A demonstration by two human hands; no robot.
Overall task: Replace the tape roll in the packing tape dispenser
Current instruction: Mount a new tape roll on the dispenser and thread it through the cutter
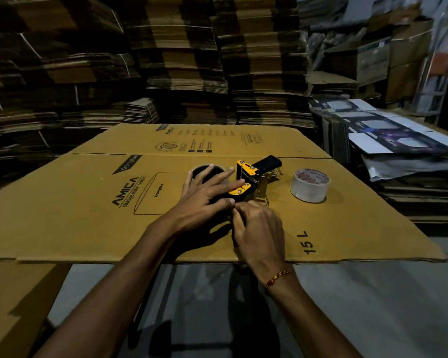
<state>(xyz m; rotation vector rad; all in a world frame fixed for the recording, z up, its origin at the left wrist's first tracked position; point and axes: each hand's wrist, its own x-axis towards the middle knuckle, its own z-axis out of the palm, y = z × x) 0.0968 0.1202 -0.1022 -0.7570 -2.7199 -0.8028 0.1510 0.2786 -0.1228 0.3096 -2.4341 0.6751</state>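
A yellow and black packing tape dispenser [252, 174] lies on a flattened brown carton [88, 202], its black handle pointing away to the right. A dark tape roll [204, 169] sits in the dispenser's left side. My left hand [207, 192] lies flat over that roll with fingers spread, fingertips touching the yellow plate. My right hand [259, 233] is at the dispenser's near end, thumb and fingers pinched together there; what they pinch is hidden. A separate white tape roll [310, 186] stands on the carton to the right of the dispenser, untouched.
Tall stacks of flattened cartons [181, 60] wall in the back and left. A pile of printed flat boxes [398, 140] sits at the right. The carton's near edge overhangs a grey floor [373, 306]. Another cardboard sheet [13, 301] lies at bottom left.
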